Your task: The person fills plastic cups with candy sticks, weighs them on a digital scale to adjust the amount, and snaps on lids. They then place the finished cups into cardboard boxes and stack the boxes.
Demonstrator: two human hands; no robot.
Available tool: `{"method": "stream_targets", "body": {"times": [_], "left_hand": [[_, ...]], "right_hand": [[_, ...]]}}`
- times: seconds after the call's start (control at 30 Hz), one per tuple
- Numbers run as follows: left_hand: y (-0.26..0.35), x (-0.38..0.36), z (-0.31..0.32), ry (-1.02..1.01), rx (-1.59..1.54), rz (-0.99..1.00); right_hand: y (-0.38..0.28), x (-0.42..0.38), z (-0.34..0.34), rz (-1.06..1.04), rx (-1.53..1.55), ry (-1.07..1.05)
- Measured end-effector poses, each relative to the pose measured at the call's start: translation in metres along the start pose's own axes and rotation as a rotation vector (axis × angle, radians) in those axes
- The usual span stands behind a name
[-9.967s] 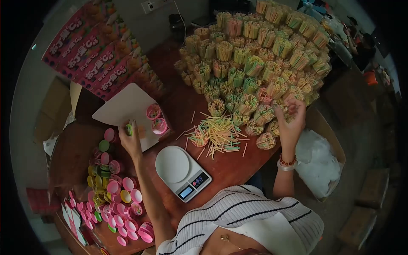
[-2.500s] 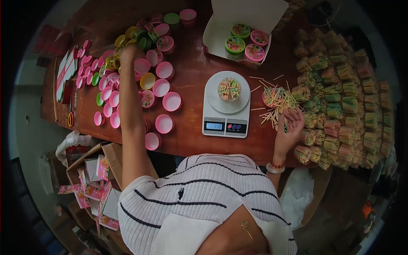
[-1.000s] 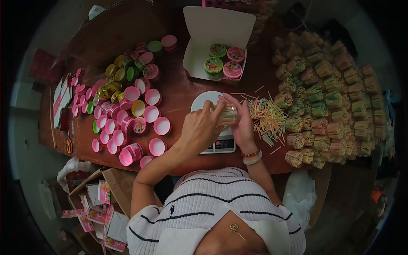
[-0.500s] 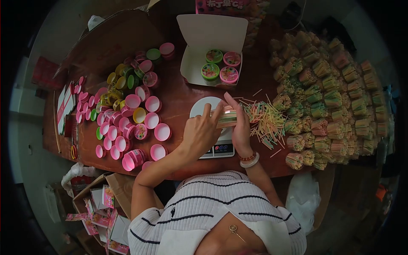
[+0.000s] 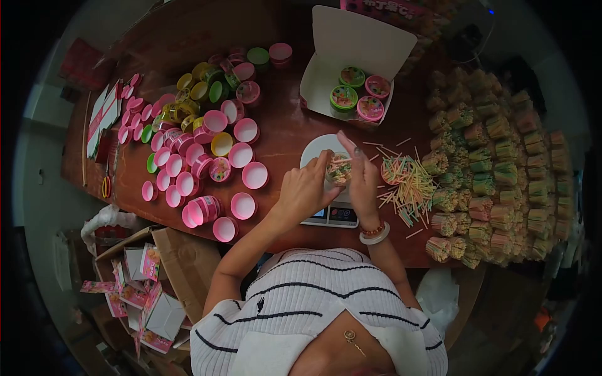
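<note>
A clear jar [image 5: 338, 172] packed with thin pastel sticks is held between my hands, its mouth tilted up toward me so the stick ends show. My left hand [image 5: 305, 186] grips its left side with curled fingers. Against the opposite side rests my right hand [image 5: 364, 187], its fingers long and pointing away from me. Under the jar and partly hidden by my hands is a white kitchen scale [image 5: 316, 148], with its buttons and display at the near edge. Just beyond my right hand lies a loose pile of pastel sticks [image 5: 409, 185].
Many bundles of sticks [image 5: 483, 182] stand stacked at the right. Pink, green and yellow lids [image 5: 254, 175] spread over the left of the table. A white box [image 5: 360, 41] with several lidded jars stands open at the back. A carton [image 5: 188, 263] of printed packaging sits lower left.
The jar has turned from lying sideways to showing its open end upward. My hands stay around it. The whole view has shifted, with the table items now slightly farther right.
</note>
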State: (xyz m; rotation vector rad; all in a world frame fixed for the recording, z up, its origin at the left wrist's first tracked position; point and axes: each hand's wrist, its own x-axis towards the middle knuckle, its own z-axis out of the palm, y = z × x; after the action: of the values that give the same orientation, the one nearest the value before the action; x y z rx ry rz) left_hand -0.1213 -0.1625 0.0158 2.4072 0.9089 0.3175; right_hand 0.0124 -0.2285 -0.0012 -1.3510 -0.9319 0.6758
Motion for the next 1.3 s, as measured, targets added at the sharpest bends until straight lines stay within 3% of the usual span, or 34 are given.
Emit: {"method": "stream_targets", "body": {"times": [0.03,0.1,0.13,0.2,0.3,0.33,0.4,0.43,0.5,0.57,0.6,0.63,0.67,0.73,0.77,0.83,1.03,1.3], "left_hand": [[-0.003,-0.001,0.002,0.028,-0.011,0.013],[-0.008,-0.002,0.002,0.037,-0.048,0.027],[-0.010,-0.002,0.002,0.042,-0.080,0.047],[-0.013,-0.002,0.001,0.016,-0.105,0.051],[-0.012,0.000,-0.004,-0.022,-0.152,0.083],[-0.009,0.001,-0.006,-0.026,-0.173,0.098],[-0.001,0.005,-0.018,-0.053,-0.168,0.142],[0.003,0.005,-0.023,-0.086,-0.158,0.178],[0.008,0.009,-0.028,-0.155,-0.145,0.190],[0.014,0.018,-0.036,-0.216,-0.124,0.205],[0.018,0.024,-0.043,-0.343,-0.064,0.144],[0.021,0.030,-0.049,-0.470,-0.004,0.079],[0.025,0.038,-0.056,-0.470,0.002,0.080],[0.031,0.055,-0.066,-0.772,0.180,0.103],[0.034,0.062,-0.066,-0.773,0.183,0.104],[0.041,0.079,-0.064,-0.963,0.380,0.198],[0.055,0.111,-0.058,-1.194,0.472,0.174],[0.063,0.116,-0.065,-1.209,0.532,0.175]], "right_hand": [[-0.003,0.000,-0.006,0.002,-0.003,-0.007],[-0.015,0.002,-0.036,-0.157,-0.232,0.231],[-0.027,-0.003,-0.055,0.065,-0.348,0.290],[-0.028,-0.006,-0.097,0.289,-0.467,0.350],[0.000,-0.009,-0.133,-0.018,-1.010,0.383],[-0.004,-0.010,-0.130,-0.019,-1.017,0.391],[-0.014,-0.011,-0.105,-0.219,-0.843,0.329],[-0.011,-0.012,-0.090,-0.177,-0.566,0.188],[-0.006,-0.013,-0.056,-0.013,-0.034,-0.017],[0.005,-0.015,-0.038,0.115,0.248,-0.242],[0.010,-0.014,-0.033,0.107,0.250,-0.238],[0.013,-0.015,-0.030,0.258,0.493,-0.243],[0.016,-0.017,-0.027,0.413,0.737,-0.248],[0.019,-0.021,-0.021,0.439,0.723,-0.243],[0.020,-0.024,-0.019,0.467,0.704,-0.239],[0.033,-0.028,-0.016,0.510,0.751,-0.201],[0.032,-0.031,-0.012,0.610,0.797,-0.061],[0.036,-0.032,-0.015,0.590,0.909,-0.076]]}}
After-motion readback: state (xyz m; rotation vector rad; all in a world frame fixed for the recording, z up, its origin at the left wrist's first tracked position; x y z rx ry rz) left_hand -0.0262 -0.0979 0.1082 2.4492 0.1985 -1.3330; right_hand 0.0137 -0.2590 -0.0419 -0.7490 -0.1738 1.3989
